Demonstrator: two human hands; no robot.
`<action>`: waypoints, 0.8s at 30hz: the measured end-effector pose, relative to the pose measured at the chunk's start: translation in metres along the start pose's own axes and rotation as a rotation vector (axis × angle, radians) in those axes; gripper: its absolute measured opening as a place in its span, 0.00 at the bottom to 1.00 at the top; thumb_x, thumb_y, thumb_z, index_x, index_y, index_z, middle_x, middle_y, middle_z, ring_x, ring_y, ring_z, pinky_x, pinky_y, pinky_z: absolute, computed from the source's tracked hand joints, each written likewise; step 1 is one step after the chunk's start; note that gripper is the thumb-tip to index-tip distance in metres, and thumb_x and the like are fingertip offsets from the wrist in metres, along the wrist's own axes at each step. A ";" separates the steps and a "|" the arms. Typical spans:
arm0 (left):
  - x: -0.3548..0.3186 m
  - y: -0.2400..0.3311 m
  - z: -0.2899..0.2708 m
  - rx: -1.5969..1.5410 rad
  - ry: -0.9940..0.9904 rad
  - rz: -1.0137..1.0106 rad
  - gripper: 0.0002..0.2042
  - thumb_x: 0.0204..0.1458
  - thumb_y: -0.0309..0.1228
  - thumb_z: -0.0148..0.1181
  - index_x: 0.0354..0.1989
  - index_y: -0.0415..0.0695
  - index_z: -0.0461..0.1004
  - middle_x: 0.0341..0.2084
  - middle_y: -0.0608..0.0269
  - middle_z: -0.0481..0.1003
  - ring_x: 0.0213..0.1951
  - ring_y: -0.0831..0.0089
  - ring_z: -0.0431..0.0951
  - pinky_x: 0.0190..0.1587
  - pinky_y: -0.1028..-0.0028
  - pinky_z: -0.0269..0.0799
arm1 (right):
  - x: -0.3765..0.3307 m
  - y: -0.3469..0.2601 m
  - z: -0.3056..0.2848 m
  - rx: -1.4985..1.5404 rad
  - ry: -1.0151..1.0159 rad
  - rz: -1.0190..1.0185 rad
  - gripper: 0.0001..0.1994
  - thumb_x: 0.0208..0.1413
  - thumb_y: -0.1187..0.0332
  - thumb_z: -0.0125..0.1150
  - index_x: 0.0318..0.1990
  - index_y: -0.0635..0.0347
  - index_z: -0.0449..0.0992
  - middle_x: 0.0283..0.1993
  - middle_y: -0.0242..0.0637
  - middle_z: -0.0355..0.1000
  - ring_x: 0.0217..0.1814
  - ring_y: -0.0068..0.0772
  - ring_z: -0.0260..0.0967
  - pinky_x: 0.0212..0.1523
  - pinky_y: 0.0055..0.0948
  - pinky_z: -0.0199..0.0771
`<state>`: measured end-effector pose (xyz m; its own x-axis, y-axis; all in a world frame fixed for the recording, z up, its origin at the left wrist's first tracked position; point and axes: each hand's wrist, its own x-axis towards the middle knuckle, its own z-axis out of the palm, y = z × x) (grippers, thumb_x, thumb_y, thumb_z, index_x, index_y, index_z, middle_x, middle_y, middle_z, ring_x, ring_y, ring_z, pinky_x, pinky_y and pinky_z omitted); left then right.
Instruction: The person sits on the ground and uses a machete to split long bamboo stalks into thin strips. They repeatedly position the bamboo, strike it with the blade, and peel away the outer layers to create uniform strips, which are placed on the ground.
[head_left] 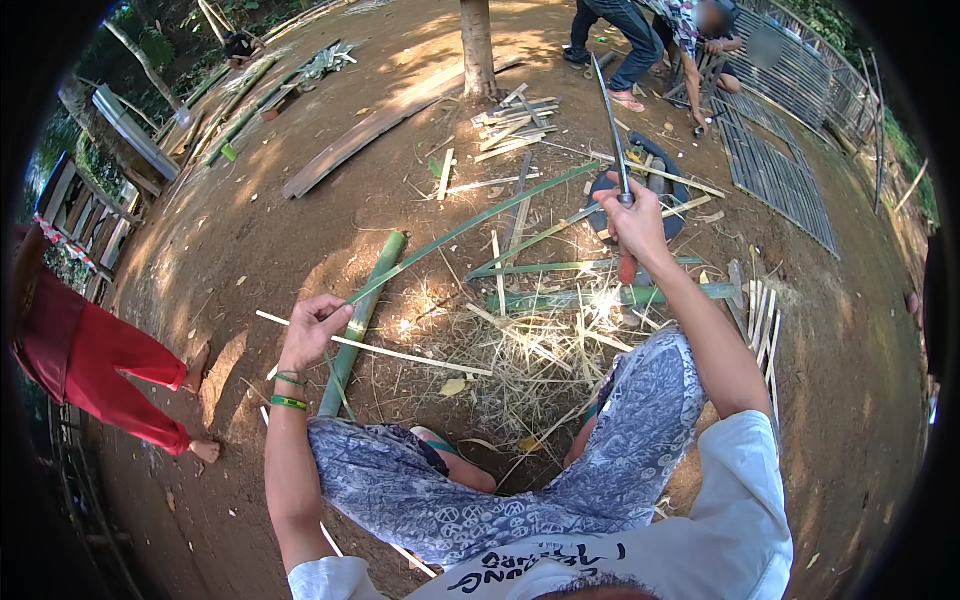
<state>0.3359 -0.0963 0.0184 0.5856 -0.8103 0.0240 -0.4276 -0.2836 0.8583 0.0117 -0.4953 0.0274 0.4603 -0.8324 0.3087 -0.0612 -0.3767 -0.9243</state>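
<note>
My left hand [318, 327] is closed on the near end of a long green bamboo strip [470, 228], which slants up to the right toward the knife. In my right hand [638, 225] is a large knife [614, 130] with a reddish handle, its long blade pointing up and away from me. The strip's far end lies just left of the blade; whether they touch I cannot tell. Below my hands, a green bamboo pole [372, 310] rests on the ground by my left wrist. Another green bamboo length [610, 298] lies crosswise before my knees, beside a heap of pale shavings [545, 345].
A dark round object [675, 215] lies beyond my right hand. Split pale sticks [515, 125] are piled by a tree trunk [478, 50], near a long plank [375, 130]. A person in red trousers [120, 370] stands left; another bends near slatted bamboo panels [775, 170].
</note>
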 end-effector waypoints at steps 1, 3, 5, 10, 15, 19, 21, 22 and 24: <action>0.001 0.004 0.002 -0.026 -0.007 -0.008 0.07 0.57 0.30 0.65 0.30 0.40 0.80 0.16 0.82 0.65 0.20 0.89 0.58 0.22 0.79 0.50 | 0.001 0.004 -0.002 -0.031 0.047 -0.006 0.22 0.55 0.69 0.62 0.56 0.74 0.72 0.30 0.32 0.78 0.19 0.16 0.66 0.20 0.22 0.68; -0.002 0.010 0.002 -0.033 -0.006 -0.004 0.08 0.57 0.30 0.66 0.28 0.40 0.80 0.16 0.82 0.65 0.20 0.89 0.58 0.22 0.80 0.50 | 0.002 0.004 -0.003 -0.016 0.086 0.040 0.21 0.56 0.64 0.66 0.51 0.73 0.74 0.29 0.32 0.77 0.19 0.17 0.67 0.18 0.22 0.67; -0.002 0.011 0.003 -0.026 -0.021 0.008 0.08 0.56 0.30 0.67 0.27 0.40 0.80 0.16 0.82 0.65 0.20 0.90 0.58 0.22 0.80 0.50 | 0.003 0.001 -0.007 0.055 0.089 0.142 0.21 0.56 0.60 0.69 0.46 0.72 0.75 0.28 0.32 0.75 0.19 0.17 0.67 0.16 0.21 0.65; 0.005 0.006 0.011 0.057 -0.047 0.003 0.09 0.56 0.31 0.67 0.26 0.39 0.81 0.14 0.81 0.66 0.21 0.90 0.59 0.22 0.80 0.50 | 0.010 0.010 -0.012 0.342 0.208 0.163 0.17 0.53 0.69 0.71 0.43 0.67 0.70 0.32 0.34 0.73 0.17 0.19 0.65 0.15 0.21 0.66; 0.015 0.016 0.030 0.483 0.119 -0.095 0.14 0.52 0.44 0.68 0.30 0.44 0.84 0.13 0.64 0.72 0.20 0.74 0.71 0.27 0.69 0.67 | 0.006 0.004 -0.005 0.356 0.243 -0.006 0.16 0.54 0.70 0.71 0.43 0.67 0.71 0.34 0.35 0.75 0.18 0.19 0.65 0.16 0.21 0.65; 0.027 0.021 0.038 0.651 0.201 -0.251 0.18 0.51 0.53 0.66 0.32 0.51 0.86 0.20 0.56 0.79 0.28 0.61 0.81 0.35 0.62 0.75 | 0.000 -0.023 -0.003 0.320 0.291 -0.158 0.14 0.57 0.67 0.70 0.40 0.66 0.71 0.30 0.33 0.74 0.18 0.17 0.65 0.17 0.20 0.63; 0.028 0.027 0.036 0.643 0.215 -0.242 0.20 0.51 0.55 0.65 0.30 0.50 0.85 0.19 0.58 0.79 0.27 0.61 0.81 0.34 0.62 0.75 | 0.000 -0.031 -0.006 0.289 0.342 -0.217 0.13 0.57 0.66 0.69 0.38 0.65 0.72 0.29 0.34 0.74 0.18 0.17 0.65 0.17 0.20 0.63; 0.026 0.029 0.031 0.629 0.204 -0.225 0.21 0.51 0.56 0.65 0.30 0.48 0.85 0.17 0.60 0.78 0.26 0.65 0.80 0.32 0.64 0.74 | 0.002 -0.033 -0.007 0.288 0.376 -0.242 0.13 0.58 0.66 0.69 0.37 0.65 0.72 0.28 0.34 0.73 0.18 0.17 0.65 0.17 0.19 0.63; 0.021 0.025 0.005 0.412 -0.002 -0.209 0.23 0.52 0.56 0.65 0.29 0.46 0.83 0.15 0.64 0.75 0.24 0.72 0.77 0.28 0.70 0.72 | 0.009 -0.039 -0.014 0.320 0.416 -0.282 0.12 0.57 0.66 0.69 0.37 0.64 0.72 0.27 0.33 0.72 0.18 0.18 0.65 0.18 0.20 0.64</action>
<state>0.3338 -0.1234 0.0377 0.6872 -0.7149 -0.1290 -0.5388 -0.6207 0.5696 0.0055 -0.4938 0.0691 0.0302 -0.8318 0.5543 0.3131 -0.5188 -0.7955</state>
